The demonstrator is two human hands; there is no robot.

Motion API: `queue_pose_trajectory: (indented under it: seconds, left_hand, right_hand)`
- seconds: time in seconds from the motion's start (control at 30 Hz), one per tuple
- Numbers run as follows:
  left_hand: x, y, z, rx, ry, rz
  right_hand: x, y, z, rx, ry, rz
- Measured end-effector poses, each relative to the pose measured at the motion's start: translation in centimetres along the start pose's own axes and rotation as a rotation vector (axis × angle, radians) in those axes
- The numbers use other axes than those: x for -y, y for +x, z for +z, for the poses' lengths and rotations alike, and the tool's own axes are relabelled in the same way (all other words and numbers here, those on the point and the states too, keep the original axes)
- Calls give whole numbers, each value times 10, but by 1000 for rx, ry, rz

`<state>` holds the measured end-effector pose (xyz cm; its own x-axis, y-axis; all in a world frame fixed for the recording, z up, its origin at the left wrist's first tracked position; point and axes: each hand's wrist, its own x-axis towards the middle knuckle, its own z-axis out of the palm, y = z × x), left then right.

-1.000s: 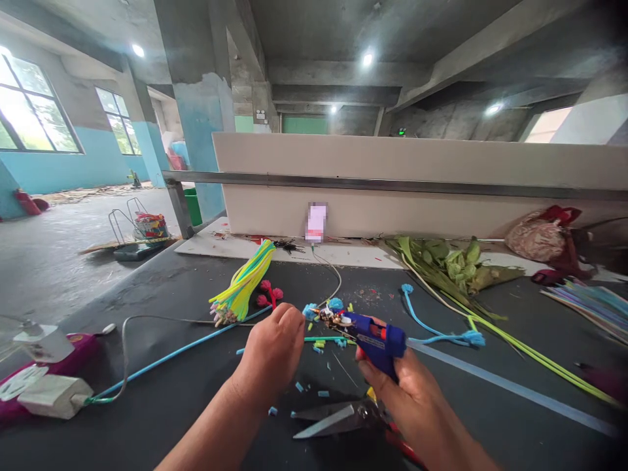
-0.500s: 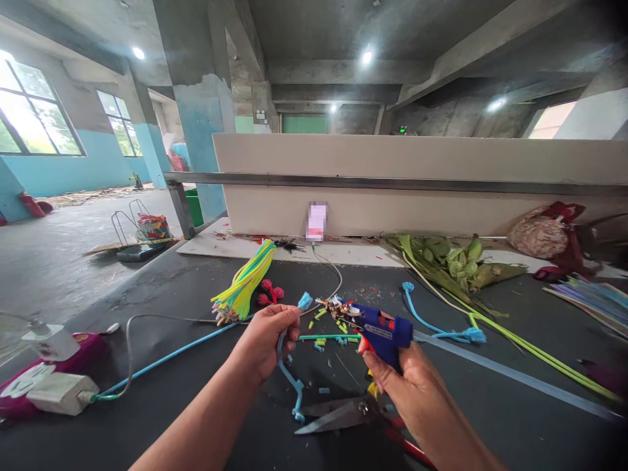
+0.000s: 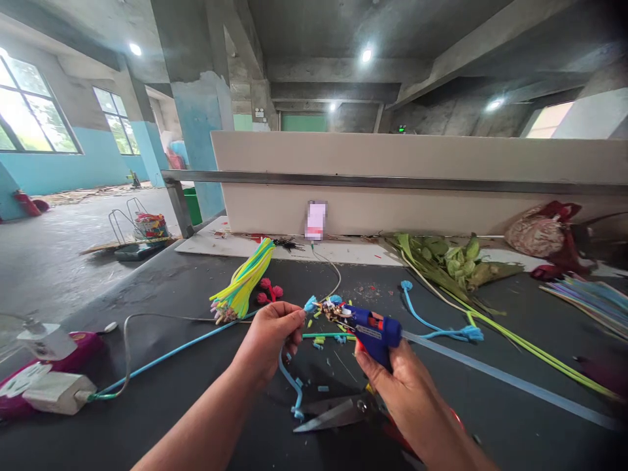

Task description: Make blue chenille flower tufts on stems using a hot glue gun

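Note:
My left hand (image 3: 267,337) is closed around a light blue pipe cleaner (image 3: 290,383); its fuzzy top end sticks up beside my fingers and its tail hangs down toward the table. My right hand (image 3: 392,386) grips a blue hot glue gun (image 3: 375,330), whose nozzle points left and sits right at the pipe cleaner's top end. Below both hands, a pair of scissors (image 3: 338,413) lies open on the dark table (image 3: 161,392). Small blue and green cuttings are scattered around the nozzle.
A bundle of yellow and green pipe cleaners (image 3: 243,284) lies to the left with small red pieces beside it. A power strip (image 3: 49,391) with a blue cable sits at the far left. Green artificial leaves (image 3: 449,261) and long stems lie to the right. A white partition (image 3: 417,183) backs the table.
My left hand lifted the blue pipe cleaner off the table and brought its end to the glue gun's nozzle. My right hand kept hold of the gun and shifted slightly left.

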<state>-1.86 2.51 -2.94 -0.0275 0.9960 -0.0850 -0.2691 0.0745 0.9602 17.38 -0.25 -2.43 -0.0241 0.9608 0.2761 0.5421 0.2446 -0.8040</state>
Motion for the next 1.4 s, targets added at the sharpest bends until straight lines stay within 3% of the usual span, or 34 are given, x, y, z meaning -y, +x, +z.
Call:
queue_pose_trajectory:
  seconds: [0.2, 0.33, 0.47, 0.97, 1.4]
  left_hand:
    - [-4, 0, -4, 12, -25, -8]
    - [-12, 0, -9, 86, -248, -70]
    - [-13, 0, -13, 163, -397, -172]
    - [-13, -6, -4, 264, -225, -156]
    - [-6, -1, -14, 421, -359, -188]
  right_hand:
    - [1, -3, -1, 11, 75, -19]
    - [1, -3, -10, -39, 81, 30]
    - [2, -5, -11, -44, 99, -34]
    - [3, -8, -5, -9, 83, -89]
    - [6, -11, -15, -51, 129, -79]
